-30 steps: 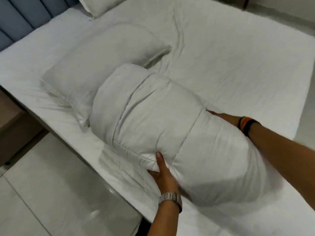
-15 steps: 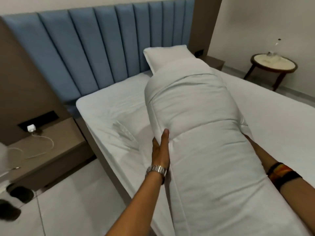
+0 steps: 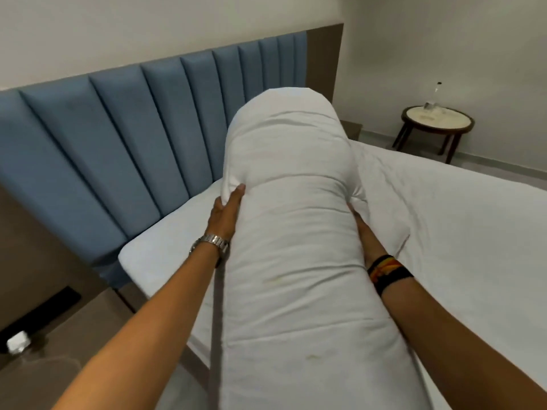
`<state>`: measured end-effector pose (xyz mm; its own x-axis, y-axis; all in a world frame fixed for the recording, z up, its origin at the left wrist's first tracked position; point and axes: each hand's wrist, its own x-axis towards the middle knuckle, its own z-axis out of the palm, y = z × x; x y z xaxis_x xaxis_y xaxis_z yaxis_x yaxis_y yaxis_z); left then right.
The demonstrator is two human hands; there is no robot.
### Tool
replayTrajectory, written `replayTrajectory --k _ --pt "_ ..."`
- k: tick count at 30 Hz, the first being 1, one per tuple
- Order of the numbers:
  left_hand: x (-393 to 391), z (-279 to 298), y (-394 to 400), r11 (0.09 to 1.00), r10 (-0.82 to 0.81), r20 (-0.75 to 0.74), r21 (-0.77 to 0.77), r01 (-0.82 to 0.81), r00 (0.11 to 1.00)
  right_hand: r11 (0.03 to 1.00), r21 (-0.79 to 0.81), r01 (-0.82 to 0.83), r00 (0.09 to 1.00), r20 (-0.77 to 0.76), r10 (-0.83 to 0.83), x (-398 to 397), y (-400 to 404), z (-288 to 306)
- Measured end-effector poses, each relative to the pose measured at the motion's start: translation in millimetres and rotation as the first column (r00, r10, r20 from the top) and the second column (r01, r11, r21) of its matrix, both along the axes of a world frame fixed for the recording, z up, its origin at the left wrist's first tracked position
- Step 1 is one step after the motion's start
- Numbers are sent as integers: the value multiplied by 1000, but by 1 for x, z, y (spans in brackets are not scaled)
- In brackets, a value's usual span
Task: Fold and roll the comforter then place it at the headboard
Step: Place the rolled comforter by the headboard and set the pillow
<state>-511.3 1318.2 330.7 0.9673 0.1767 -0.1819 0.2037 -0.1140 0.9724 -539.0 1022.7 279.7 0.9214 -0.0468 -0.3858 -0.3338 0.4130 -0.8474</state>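
Observation:
The white comforter is rolled into a thick long bundle and held up in front of me, its far end pointing toward the blue padded headboard. My left hand, with a metal watch at the wrist, presses flat against the roll's left side. My right hand, with dark and orange bands at the wrist, clasps the right side, its fingers mostly hidden behind the roll. The bed with its white sheet lies below and to the right.
A wooden bedside shelf with a dark socket strip and a white charger is at the lower left. A round side table stands at the far right wall. A pillow corner shows beside the roll.
The roll has been lifted off the bed and carried toward the headboard. My view has swung up from the mattress to the headboard, and both hands now hold the roll's sides.

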Motion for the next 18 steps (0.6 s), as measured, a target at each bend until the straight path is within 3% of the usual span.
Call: replayTrajectory --k 5,8,14,18 --pt "115 21 68 998 -51 44 24 50 998 995 44 92 995 -41 -90 97 78 13" --pt "186 33 103 992 -88 18 91 86 996 983 72 168 985 29 -170 156 115 5" --pt "343 61 174 959 -232 100 191 210 968 962 162 219 956 161 -245 283 209 7" --pt "434 29 220 917 -322 56 268 297 945 936 175 306 947 42 -318 359 271 -43"
